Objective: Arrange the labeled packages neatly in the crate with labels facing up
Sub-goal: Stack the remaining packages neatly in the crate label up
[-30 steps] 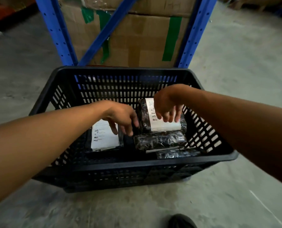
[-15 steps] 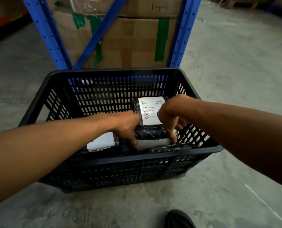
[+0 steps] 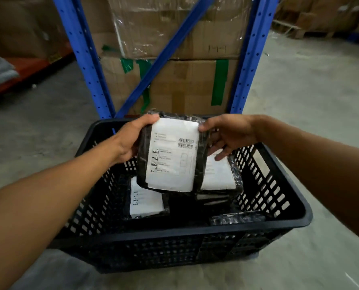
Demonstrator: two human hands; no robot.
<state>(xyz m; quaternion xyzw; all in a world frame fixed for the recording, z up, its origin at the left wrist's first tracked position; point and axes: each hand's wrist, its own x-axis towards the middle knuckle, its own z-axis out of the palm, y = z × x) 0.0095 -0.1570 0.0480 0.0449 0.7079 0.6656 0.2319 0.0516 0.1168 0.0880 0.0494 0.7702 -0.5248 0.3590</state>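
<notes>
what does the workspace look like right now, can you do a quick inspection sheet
surface: grey concrete floor; the black slotted crate stands on it
job's things: held package lifted above the crate, label towards the camera; left package and right package lie in the crate label up; a dark wrapped package at the near right shows no label
clutter: nothing seen
grippers: left hand and right hand grip the held package's two sides
cables: nothing seen
surroundings: blue rack with taped cardboard boxes behind the crate
</notes>
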